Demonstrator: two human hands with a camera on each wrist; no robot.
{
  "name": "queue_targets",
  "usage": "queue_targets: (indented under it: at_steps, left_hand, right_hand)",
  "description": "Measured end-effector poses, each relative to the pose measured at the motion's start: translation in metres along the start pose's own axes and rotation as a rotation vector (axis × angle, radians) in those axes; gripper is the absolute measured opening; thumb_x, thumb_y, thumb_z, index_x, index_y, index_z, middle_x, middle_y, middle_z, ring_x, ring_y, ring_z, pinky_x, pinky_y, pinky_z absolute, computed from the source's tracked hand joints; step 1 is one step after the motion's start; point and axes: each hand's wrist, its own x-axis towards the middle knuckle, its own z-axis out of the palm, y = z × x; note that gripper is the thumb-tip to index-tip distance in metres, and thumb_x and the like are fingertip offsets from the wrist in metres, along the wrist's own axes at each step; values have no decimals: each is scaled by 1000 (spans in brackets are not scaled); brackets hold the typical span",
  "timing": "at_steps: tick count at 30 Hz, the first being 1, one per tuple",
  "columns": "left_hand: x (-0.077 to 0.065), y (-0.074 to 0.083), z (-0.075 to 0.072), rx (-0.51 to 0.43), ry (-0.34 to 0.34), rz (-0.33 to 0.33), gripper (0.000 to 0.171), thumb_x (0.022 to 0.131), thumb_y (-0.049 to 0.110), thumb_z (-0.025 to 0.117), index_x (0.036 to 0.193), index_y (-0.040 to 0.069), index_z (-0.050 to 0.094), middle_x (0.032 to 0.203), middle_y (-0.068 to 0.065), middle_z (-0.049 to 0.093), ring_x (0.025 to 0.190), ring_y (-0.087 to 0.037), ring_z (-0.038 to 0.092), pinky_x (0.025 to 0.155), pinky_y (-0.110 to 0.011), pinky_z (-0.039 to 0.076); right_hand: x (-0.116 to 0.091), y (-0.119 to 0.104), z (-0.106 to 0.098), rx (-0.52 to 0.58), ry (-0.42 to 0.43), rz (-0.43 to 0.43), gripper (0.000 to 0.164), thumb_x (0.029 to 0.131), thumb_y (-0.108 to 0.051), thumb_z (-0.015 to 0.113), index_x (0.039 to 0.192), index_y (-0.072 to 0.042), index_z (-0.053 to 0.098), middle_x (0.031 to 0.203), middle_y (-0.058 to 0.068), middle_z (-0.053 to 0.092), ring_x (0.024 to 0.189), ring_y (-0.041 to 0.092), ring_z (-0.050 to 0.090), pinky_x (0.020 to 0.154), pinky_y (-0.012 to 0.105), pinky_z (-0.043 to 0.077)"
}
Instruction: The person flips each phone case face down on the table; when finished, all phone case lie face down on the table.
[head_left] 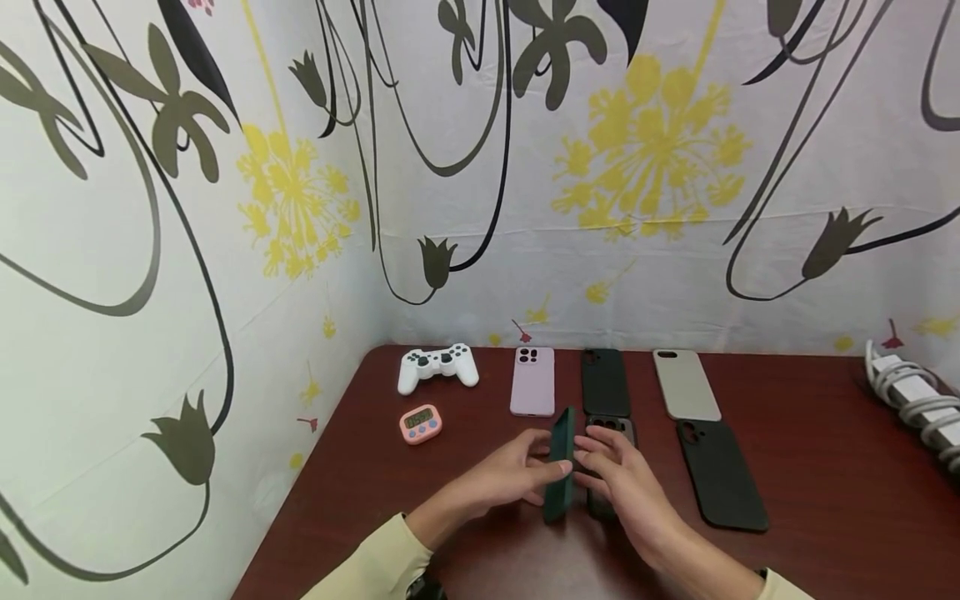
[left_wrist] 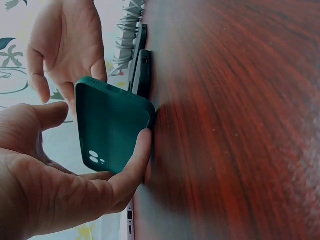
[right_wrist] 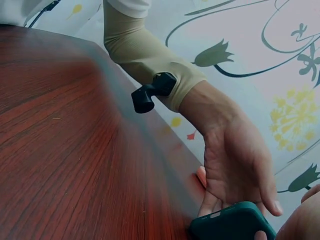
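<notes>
My left hand holds a dark green phone case, with the thumb along its edge. The case stands tilted on its side, its hollow inner face turned towards the left hand in the left wrist view. On the other side my right hand hovers close with fingers loosely extended; a fingertip touches the case's back in the right wrist view. Under the right hand lies a dark grey phone case, mostly hidden. Just behind it lies a black phone case.
A lilac phone case, a beige phone case and another black phone case lie on the brown table. To the left are a white game controller and a pink timer. A cord-wrapped power strip lies far right.
</notes>
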Motion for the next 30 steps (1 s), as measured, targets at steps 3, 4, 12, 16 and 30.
queue_targets:
  at_steps: [3,4,12,16,30]
  left_hand:
    - [0,-1,0,-10,11,3,77,102,43,70,162,8,35,158,-19,50,128,-28,67,87,-49,66]
    - [-1,-1,0,-17,15,6,77,102,42,70,162,8,35,157,-19,51,129,-29,67,88,-50,66]
    - [-2,-4,-1,-29,42,13,79,99,35,76,162,8,35,152,-17,55,131,-27,65,89,-47,66]
    - [-4,-5,-5,-44,69,33,77,98,28,78,161,8,38,147,-15,59,120,-26,71,87,-45,67]
    - [-14,-16,-19,-156,123,100,64,99,13,75,156,14,48,130,-17,68,94,-27,78,75,-44,69]
  right_hand:
    - [1,0,5,1,9,-9,63,112,-23,50,165,-3,21,165,25,38,150,38,45,118,52,50]
    - [1,0,7,3,11,-10,63,112,-24,49,165,-3,21,165,24,38,150,38,45,118,52,50]
    - [7,3,17,21,24,-13,61,113,-28,44,164,-3,21,165,23,38,151,38,44,118,53,49]
    - [10,6,22,-13,11,-4,63,112,-28,45,164,-3,20,165,24,37,150,40,44,118,57,48]
    - [14,13,31,-135,-70,44,68,111,-31,50,164,0,21,166,31,34,152,48,41,111,57,54]
